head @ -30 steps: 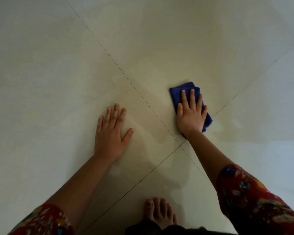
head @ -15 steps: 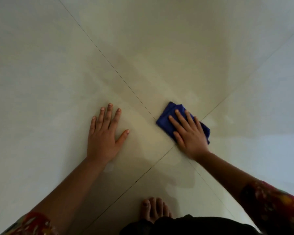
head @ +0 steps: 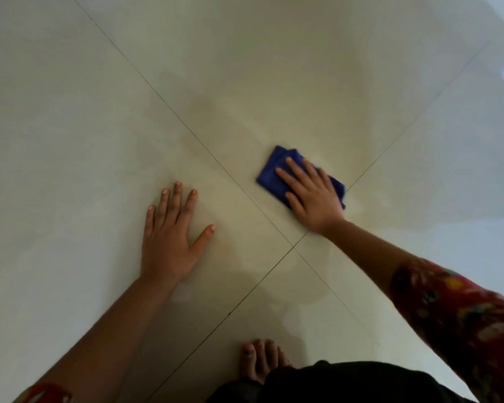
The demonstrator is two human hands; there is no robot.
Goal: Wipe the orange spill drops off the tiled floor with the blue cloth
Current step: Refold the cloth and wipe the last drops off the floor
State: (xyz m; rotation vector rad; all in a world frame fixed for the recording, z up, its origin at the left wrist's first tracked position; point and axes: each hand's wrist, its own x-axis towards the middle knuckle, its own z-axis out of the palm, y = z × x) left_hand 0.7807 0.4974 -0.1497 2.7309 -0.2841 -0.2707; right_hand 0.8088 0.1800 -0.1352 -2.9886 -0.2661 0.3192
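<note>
Pressing blue cloth [head: 269, 173] flat, right hand [head: 313, 196] fingers spread, left hand [head: 169, 237] splayed on floor [head: 70, 141]

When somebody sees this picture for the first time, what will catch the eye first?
The blue cloth, right of centre, pressed flat under the right hand. Next, the left hand spread flat on the pale tiled floor, and bare toes at the bottom edge.

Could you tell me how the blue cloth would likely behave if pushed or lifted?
The blue cloth looks folded and soft, so it would probably droop when lifted. Under the flat right hand it should slide easily over the glossy tiled floor.
</note>
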